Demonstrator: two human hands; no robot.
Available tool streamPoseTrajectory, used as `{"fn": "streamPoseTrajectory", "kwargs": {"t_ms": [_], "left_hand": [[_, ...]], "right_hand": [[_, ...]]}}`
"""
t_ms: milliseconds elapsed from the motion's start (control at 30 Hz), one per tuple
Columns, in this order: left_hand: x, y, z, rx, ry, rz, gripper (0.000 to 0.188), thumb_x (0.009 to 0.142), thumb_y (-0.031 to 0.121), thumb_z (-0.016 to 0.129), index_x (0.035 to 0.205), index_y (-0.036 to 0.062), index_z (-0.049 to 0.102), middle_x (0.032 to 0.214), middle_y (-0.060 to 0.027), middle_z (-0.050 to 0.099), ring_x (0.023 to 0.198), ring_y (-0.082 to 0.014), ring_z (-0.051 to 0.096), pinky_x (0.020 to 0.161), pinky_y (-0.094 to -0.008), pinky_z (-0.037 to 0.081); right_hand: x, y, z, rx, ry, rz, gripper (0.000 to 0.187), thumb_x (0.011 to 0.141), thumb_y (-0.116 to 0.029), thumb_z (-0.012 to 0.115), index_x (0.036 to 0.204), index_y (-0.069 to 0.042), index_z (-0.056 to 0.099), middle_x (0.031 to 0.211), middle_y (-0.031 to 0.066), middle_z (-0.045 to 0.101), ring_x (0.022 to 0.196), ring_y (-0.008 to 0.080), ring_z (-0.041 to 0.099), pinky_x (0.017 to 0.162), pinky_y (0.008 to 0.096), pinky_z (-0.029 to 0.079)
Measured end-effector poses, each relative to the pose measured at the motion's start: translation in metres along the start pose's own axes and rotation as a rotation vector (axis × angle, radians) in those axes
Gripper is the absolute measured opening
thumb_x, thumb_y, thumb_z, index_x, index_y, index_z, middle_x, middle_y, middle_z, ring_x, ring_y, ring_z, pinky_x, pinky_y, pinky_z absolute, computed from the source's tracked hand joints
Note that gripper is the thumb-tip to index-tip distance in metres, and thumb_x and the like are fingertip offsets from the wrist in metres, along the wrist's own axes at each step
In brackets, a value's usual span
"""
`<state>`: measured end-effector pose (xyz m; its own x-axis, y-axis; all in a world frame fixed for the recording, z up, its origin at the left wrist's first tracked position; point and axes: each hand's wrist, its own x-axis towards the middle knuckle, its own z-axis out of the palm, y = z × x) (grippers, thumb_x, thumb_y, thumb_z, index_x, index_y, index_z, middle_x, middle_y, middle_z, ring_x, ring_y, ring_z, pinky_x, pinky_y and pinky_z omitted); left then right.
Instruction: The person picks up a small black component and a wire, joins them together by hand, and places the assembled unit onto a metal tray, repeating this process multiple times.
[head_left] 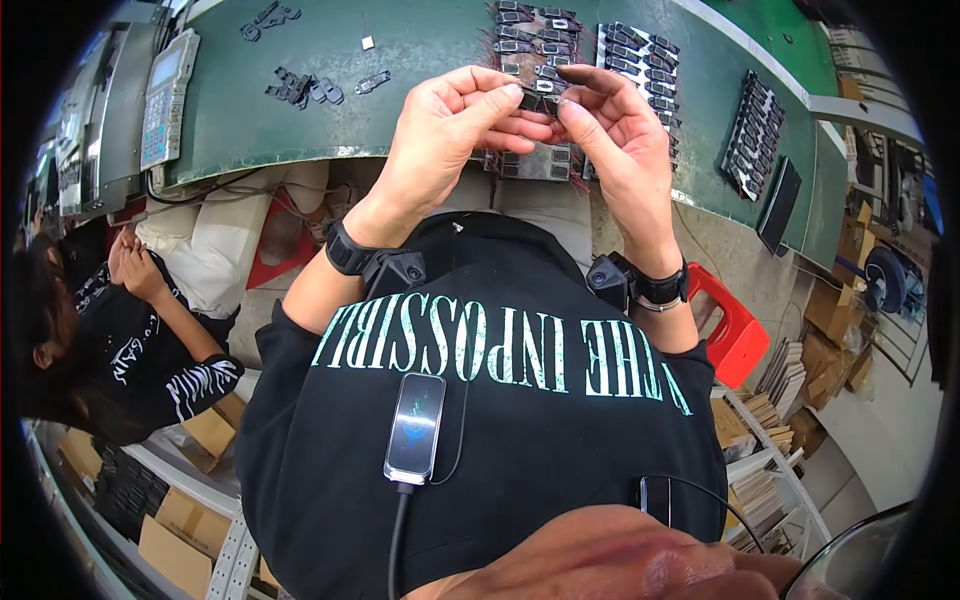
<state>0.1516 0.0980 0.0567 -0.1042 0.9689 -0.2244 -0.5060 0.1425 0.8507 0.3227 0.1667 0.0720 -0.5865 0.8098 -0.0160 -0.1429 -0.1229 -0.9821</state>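
Both my hands meet above the near edge of the green worktable [330,110]. Between the thumb and fingers of my left hand [465,115] is one end of a small black part [540,102]; its exact kind is too small to make out. My right hand [618,115] pinches the other end with thumb and forefinger. Just beneath and beyond my hands lies a tray of small black speaker-like modules [535,40] with thin dark red wires. To its right is a second tray of similar modules [640,60], partly behind my right hand.
Loose black parts [305,88] lie left on the table, near a small white tag [367,42]. A keypad device [168,100] stands at the left. Another loaded tray [752,135] and a dark flat phone-like object [780,205] sit right. A co-worker [130,330] sits left; a red stool [725,325] is right.
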Motion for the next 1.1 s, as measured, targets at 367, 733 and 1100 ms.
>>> {"fn": "streamPoseTrajectory", "kwargs": {"t_ms": [367,733,1100], "left_hand": [[-0.015,-0.001,0.019,0.737,0.092,0.334,0.019,0.096,0.007,0.055,0.106,-0.0069,0.061,0.092,-0.0115,0.071,0.081,-0.0162,0.071,0.071,-0.0253,0.058],[-0.010,0.012,0.023,0.809,0.160,0.449,0.013,0.087,0.006,0.063,0.099,0.0031,0.064,0.085,-0.0152,0.069,0.072,-0.0241,0.071,0.060,-0.0315,0.055],[0.192,0.193,-0.073,1.751,0.278,1.018,0.028,0.087,0.022,0.064,0.109,0.0049,0.062,0.104,-0.0118,0.068,0.096,-0.0324,0.065,0.082,-0.0394,0.053]], "right_hand": [[0.003,0.012,-0.018,-0.001,-0.114,0.238,0.020,0.095,-0.011,0.060,0.110,0.001,0.058,0.097,0.0071,0.064,0.082,0.0111,0.064,0.075,0.0260,0.054],[0.009,-0.005,0.014,-0.662,0.067,-0.263,0.010,0.093,-0.002,0.055,0.102,0.001,0.058,0.095,0.0066,0.061,0.081,0.0142,0.063,0.076,0.0258,0.052],[0.001,-0.039,-0.063,-0.356,0.295,-0.067,0.010,0.099,-0.002,0.043,0.107,0.000,0.048,0.090,0.0062,0.055,0.076,0.0109,0.057,0.074,0.0245,0.048]]}}
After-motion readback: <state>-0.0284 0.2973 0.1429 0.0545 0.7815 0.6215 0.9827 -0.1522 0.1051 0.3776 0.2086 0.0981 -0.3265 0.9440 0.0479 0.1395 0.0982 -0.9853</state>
